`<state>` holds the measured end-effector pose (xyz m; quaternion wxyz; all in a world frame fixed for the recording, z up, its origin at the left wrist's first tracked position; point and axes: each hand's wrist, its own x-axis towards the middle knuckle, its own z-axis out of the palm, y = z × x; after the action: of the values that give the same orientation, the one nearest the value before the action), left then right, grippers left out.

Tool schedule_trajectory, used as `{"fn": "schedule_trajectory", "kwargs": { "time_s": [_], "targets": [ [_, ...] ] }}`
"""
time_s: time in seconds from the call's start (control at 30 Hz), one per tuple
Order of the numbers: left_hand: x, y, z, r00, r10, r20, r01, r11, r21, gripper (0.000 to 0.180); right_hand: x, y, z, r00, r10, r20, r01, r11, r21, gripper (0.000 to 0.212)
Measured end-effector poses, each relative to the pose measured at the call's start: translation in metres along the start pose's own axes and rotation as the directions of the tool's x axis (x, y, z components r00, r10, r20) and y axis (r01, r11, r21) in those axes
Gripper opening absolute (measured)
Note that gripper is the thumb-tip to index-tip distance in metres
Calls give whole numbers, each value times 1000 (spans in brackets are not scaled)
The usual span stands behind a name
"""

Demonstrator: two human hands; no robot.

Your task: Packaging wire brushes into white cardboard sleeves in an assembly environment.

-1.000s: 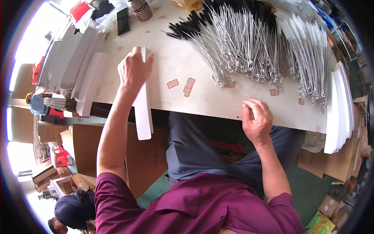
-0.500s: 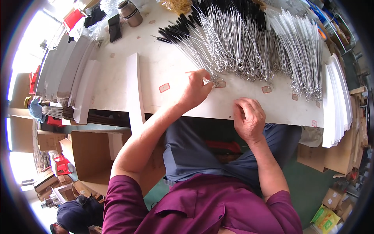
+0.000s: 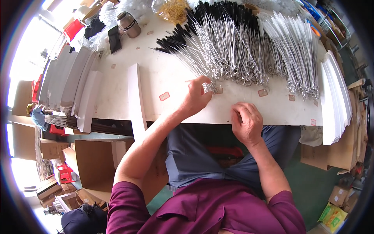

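Observation:
A large pile of wire-handled brushes (image 3: 230, 50) with black bristles lies across the table, their looped ends toward me. At its left front edge, my left hand (image 3: 194, 97) has its thumb and curled fingers closed around a few of the wire loops. The fingers partly cover how many brushes are between them. My right hand (image 3: 247, 123) rests over the table's front edge with fingers curled toward the thumb. Whatever may be inside that hand is hidden. To the right lies a bundle of white-bristled brushes (image 3: 298, 58), also with looped wire ends.
A long white carton strip (image 3: 136, 93) overhangs the front edge at left. Stacks of flat white cartons (image 3: 70, 78) and white sheets (image 3: 336, 101) flank the table. A phone (image 3: 114, 39), steel flask (image 3: 128, 25) and yellow rubber bands (image 3: 172, 11) lie behind. An open cardboard box (image 3: 93, 163) stands below.
The view has shifted slightly. My left hand stays at the loops of the black brushes, and my right hand remains curled near the table edge, with little movement.

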<state>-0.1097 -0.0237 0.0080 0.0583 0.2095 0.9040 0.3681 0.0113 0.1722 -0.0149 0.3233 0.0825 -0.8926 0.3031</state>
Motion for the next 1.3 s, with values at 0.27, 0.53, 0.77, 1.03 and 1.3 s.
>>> {"fn": "schedule_trajectory", "kwargs": {
  "time_s": [0.27, 0.53, 0.77, 1.03, 1.3],
  "targets": [
    [3, -7, 0, 987, 153, -39, -148, 983, 109, 11, 0, 0, 3, 1000, -9, -8, 9, 1000, 25, 8],
    [-15, 12, -38, 986, 149, -74, -146, 989, 38, 6, 1, 1, 0, 995, 91, 38, -95, 989, 112, 10],
    [-16, 33, -74, 967, 147, -207, -173, 978, -114, 9, 43, -29, 15, 987, -136, 87, 126, 987, 103, 27],
    [-14, 46, -111, 959, 85, -269, -193, 894, -405, 7, 72, -21, 80, 904, -227, 363, 270, 960, -71, 60],
    [1, 44, -195, 878, 16, -478, -312, 777, -546, 10, 71, -22, 96, 877, -173, 449, 289, 935, -204, 63]
  ]
}}
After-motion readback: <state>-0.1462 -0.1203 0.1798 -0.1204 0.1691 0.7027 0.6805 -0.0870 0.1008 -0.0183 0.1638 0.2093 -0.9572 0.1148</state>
